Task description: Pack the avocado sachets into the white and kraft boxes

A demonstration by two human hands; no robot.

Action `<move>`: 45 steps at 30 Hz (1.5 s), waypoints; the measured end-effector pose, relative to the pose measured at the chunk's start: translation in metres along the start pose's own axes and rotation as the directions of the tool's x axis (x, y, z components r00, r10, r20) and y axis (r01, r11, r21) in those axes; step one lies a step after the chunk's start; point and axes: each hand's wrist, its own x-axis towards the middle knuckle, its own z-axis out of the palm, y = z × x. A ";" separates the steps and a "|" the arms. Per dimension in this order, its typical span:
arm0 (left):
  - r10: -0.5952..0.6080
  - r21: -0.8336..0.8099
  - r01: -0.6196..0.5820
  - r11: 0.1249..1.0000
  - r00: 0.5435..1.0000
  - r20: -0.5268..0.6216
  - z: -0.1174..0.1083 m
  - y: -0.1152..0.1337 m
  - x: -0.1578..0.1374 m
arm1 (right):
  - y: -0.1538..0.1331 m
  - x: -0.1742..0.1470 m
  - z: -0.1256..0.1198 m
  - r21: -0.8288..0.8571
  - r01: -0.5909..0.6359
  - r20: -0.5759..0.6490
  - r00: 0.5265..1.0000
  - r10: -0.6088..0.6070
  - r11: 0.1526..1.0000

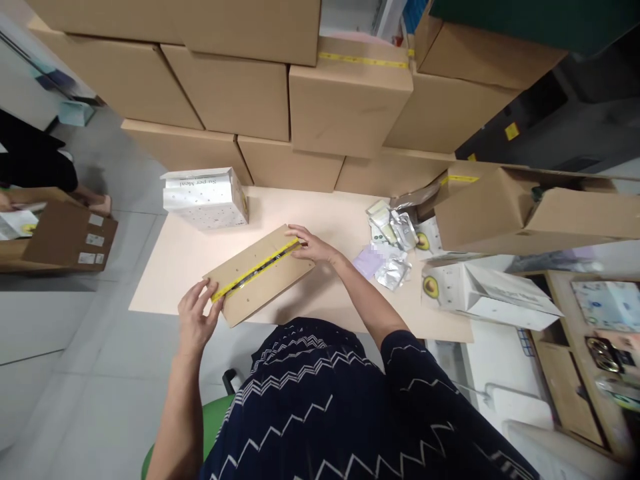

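Note:
A small brown cardboard box (265, 267) is turned at a slant over the front of the table, yellow tape running along it beside a dark strip. My left hand (197, 313) grips its near left end, thumb and fingers at the end of the tape. At the far right end, my right hand (313, 247) has its fingers and thumb closed around the edge. Behind it stands a white printed carton (205, 197). To the right lie silver pouches (393, 270) and a lilac packet (368, 262). The underside of the box is hidden.
Stacked large cartons (290, 160) wall off the back of the pale table (165, 280). An open carton (480, 213) and a white avocado-printed box (490, 293) stand on the right. A person's hand (95, 200) is beside another open carton (70, 233) at far left.

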 end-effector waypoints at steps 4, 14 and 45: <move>-0.003 0.015 0.001 1.000 0.992 0.127 0.003 0.007 -0.017 | 0.009 -0.017 0.008 0.005 -0.034 0.027 0.999 0.034 0.999; -0.136 -0.015 0.137 0.990 0.987 0.084 0.024 0.017 -0.023 | 0.000 -0.028 0.030 -0.293 -0.075 -0.146 0.989 0.033 0.953; -0.045 0.475 -0.066 0.878 0.975 0.219 0.034 0.071 -0.021 | -0.078 0.082 0.010 -0.510 -0.049 -0.248 0.964 -0.093 0.859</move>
